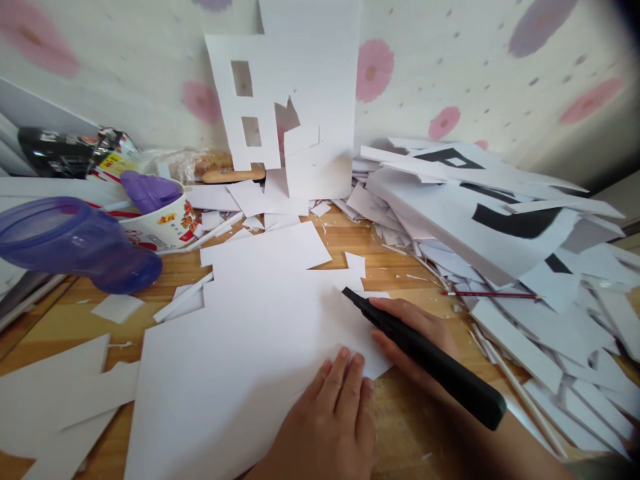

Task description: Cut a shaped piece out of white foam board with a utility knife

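Note:
A large white sheet (215, 360) with stepped edges lies on the wooden table. My left hand (335, 407) rests flat on its lower right part, fingers stretched out and holding nothing. Just to the right, my right hand (420, 337) grips a long black cutter (430, 357), its dark tip over the right part of the sheet. Whether the tip touches the paper is hard to tell. A small white scrap (355, 263) lies at the sheet's upper right edge.
A cut white sheet (320, 87) with openings stands against the wall. Paper scraps (530, 333) pile up on the right, with a red pencil (493, 295) on them. At left are a purple cup (75, 240), a paper tub (165, 227) and more cut paper (55, 393).

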{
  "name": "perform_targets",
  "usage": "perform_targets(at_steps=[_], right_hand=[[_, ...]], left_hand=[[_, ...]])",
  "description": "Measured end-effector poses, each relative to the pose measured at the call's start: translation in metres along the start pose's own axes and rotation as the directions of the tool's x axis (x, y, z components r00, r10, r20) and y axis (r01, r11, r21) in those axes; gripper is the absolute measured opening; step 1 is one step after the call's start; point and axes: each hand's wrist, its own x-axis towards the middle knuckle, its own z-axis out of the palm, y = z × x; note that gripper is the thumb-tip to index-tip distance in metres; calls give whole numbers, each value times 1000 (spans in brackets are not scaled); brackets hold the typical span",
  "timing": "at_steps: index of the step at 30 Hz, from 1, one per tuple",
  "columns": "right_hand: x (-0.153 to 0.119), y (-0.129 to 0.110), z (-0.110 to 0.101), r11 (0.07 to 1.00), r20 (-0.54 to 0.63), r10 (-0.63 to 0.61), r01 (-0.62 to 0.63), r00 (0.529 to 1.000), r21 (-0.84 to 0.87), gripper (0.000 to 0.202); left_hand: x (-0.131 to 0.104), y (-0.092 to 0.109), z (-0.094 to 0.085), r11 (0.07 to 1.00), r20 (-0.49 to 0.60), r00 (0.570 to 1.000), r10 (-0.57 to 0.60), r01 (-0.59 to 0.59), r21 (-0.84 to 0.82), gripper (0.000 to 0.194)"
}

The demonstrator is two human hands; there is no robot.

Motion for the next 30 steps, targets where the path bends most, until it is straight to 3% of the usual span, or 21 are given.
perform_targets(at_steps=[6,16,23,30], right_hand=[[-3,2,1,999,40,-41,41,998,3,40],[-10,5,-5,998,146,-55,60,988,-29,43],[-14,6,-7,992,153,-100,111,983,-64,45],[-21,-3,-10,991,136,-95,107,986,-84,47]], left_hand=[[0,-1,-3,998,115,992,57,-56,-8,42],[2,5,-6,986,284,958,-34,78,-146,66],[4,5,-6,985,308,951,-37,88,-151,68],[4,7,-6,993,259,965,-41,68,-97,61]])
